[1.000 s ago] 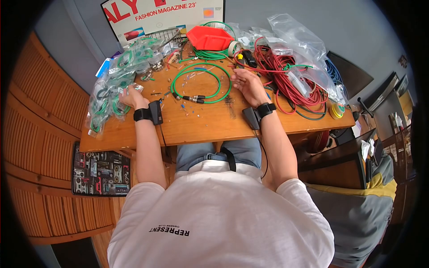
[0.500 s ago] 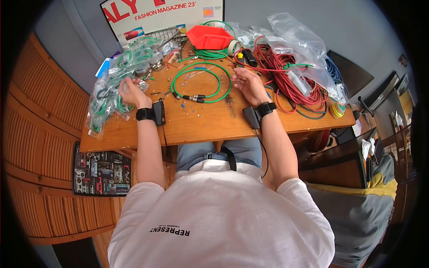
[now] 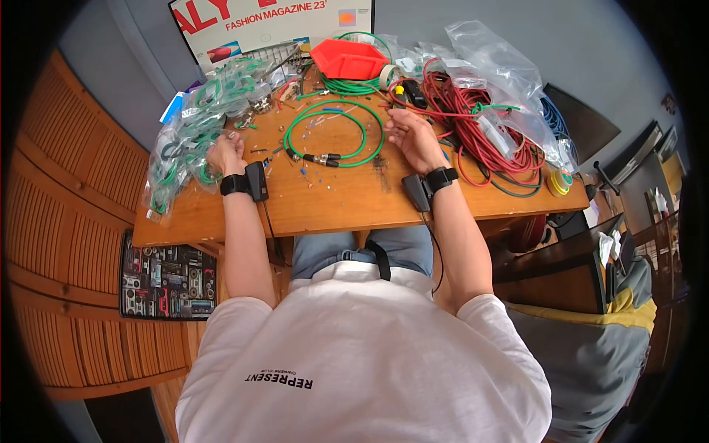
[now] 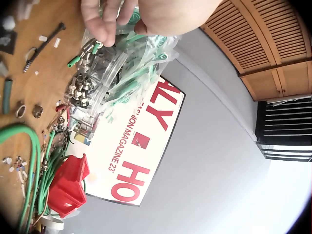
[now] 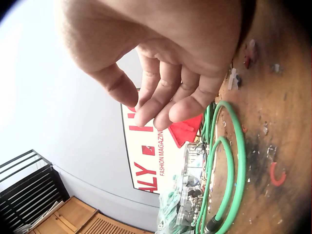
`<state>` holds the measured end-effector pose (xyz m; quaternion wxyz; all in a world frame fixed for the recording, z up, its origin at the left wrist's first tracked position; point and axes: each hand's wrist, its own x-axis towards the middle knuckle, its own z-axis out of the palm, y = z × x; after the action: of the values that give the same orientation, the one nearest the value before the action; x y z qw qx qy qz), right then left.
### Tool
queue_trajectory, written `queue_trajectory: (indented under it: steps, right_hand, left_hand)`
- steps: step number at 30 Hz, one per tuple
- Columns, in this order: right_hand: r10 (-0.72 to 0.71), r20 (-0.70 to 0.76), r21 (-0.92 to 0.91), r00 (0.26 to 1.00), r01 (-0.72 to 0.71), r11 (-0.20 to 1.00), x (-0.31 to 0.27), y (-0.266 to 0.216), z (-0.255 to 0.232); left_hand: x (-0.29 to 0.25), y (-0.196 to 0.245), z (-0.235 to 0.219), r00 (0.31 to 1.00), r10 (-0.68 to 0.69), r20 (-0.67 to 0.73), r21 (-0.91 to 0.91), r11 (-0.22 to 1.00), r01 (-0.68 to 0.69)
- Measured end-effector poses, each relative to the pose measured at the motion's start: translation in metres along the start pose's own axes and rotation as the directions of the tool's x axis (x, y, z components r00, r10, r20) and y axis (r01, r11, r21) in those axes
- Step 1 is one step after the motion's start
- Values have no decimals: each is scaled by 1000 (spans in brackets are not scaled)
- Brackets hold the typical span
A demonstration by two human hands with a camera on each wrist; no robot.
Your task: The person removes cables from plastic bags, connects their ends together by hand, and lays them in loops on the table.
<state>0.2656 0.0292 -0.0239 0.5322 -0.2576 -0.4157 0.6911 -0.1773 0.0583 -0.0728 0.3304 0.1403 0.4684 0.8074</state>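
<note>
Looks like you're picking a bagged green cable (image 4: pixel 127 73) off the left pile, left hand (image 3: pixel 225 153) pinching its plastic, right hand (image 3: pixel 410 138) hovering loose and empty, so next you'd need to lift it clear.

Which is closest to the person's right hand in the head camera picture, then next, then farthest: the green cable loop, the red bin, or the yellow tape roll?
From the right hand:
1. Green cable loop, just left of it.
2. Red bin, at the table's back.
3. Yellow tape roll, far right edge.
</note>
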Motion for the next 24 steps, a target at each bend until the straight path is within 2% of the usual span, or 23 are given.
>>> queue_trajectory:
  steps: [3, 7, 9, 12, 22, 24]
  right_hand:
    - [-6, 8, 4, 1000, 6, 1000, -1, 0, 0]
    - [-8, 13, 7, 1000, 7, 1000, -1, 0, 0]
    - [-4, 7, 7, 1000, 4, 1000, -1, 0, 0]
    - [-1, 4, 5, 1000, 1, 1000, -2, -2, 1]
    - [-7, 7, 3, 1000, 7, 1000, -1, 0, 1]
    - [-8, 4, 0, 1000, 8, 1000, 0, 0, 1]
  left_hand:
    - [-27, 16, 12, 999, 1, -33, 42, 999, 0]
    - [-20, 19, 9, 999, -43, -30, 43, 998, 44]
    - [-18, 20, 9, 994, -77, -83, -18, 997, 76]
    - [-10, 21, 2, 994, -107, -25, -37, 994, 106]
    - [-4, 17, -3, 998, -38, -49, -128, 991, 32]
    - [-9, 24, 2, 992, -125, 33, 1, 992, 125]
